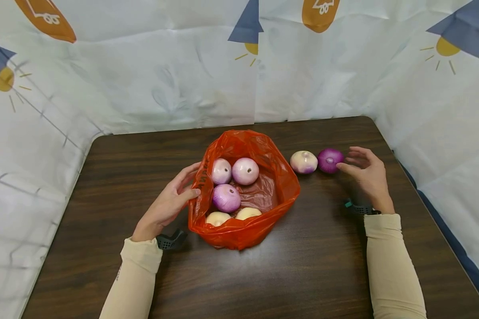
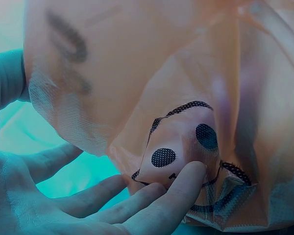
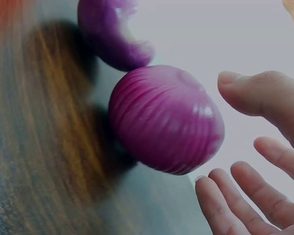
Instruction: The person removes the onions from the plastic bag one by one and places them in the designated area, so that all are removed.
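Observation:
My left hand (image 1: 169, 200) holds the left side of a red plastic bag (image 1: 285, 186), its thumb at the rim. In the left wrist view, extended fingers (image 2: 164, 205) rest against the bag's printed outside, and the thumb passes behind its edge. Inside the bag sit several onions, among them a purple onion (image 1: 226, 198) and a pale onion (image 1: 245, 171). My right hand (image 1: 365, 173) is beside a dark purple onion (image 1: 330, 160) on the table; the right wrist view shows thumb and fingers spread, apart from the onion (image 3: 166, 120). A white-and-purple onion (image 1: 304, 162) lies against that onion's left side.
Everything stands on a dark wood-grain table (image 1: 287, 274). White printed sheets (image 1: 163, 79) hang behind it and at both sides. The bag is near the table's middle, with the two loose onions to its right.

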Motion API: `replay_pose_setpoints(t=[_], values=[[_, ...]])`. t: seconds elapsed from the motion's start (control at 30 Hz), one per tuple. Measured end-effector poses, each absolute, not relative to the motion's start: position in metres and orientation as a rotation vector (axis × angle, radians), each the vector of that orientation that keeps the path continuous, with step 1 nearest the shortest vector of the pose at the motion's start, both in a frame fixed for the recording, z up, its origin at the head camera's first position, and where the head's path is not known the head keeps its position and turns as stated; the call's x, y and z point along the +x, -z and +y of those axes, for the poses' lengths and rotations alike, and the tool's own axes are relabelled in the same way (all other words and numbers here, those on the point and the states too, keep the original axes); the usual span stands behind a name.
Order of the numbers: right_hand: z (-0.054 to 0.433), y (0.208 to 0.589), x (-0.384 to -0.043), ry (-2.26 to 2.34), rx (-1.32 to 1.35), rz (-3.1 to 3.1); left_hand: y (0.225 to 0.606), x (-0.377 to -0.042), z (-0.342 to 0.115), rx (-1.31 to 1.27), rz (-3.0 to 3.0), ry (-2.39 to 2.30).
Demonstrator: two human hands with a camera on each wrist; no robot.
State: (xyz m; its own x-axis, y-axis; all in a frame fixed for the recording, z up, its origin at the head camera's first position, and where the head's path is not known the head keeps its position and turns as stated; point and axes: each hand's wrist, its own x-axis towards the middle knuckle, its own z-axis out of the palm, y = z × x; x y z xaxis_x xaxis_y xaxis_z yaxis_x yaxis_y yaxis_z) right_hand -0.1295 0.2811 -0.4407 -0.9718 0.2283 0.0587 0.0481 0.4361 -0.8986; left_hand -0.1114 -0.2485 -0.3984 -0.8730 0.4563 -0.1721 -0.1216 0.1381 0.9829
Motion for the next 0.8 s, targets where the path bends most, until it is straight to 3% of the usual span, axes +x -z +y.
replay_pose_setpoints(t=[0.43, 0.8], values=[[0.261, 0.417, -0.125, -1.691, -0.09, -2.322, 0.398, -0.11, -0.252, 0.315, 2.005, -1.783], [0.215, 0.389, -0.117, -1.709, 0.157, -2.325, 0.396, -0.111, -0.248, 0.312, 1.998, -1.769]])
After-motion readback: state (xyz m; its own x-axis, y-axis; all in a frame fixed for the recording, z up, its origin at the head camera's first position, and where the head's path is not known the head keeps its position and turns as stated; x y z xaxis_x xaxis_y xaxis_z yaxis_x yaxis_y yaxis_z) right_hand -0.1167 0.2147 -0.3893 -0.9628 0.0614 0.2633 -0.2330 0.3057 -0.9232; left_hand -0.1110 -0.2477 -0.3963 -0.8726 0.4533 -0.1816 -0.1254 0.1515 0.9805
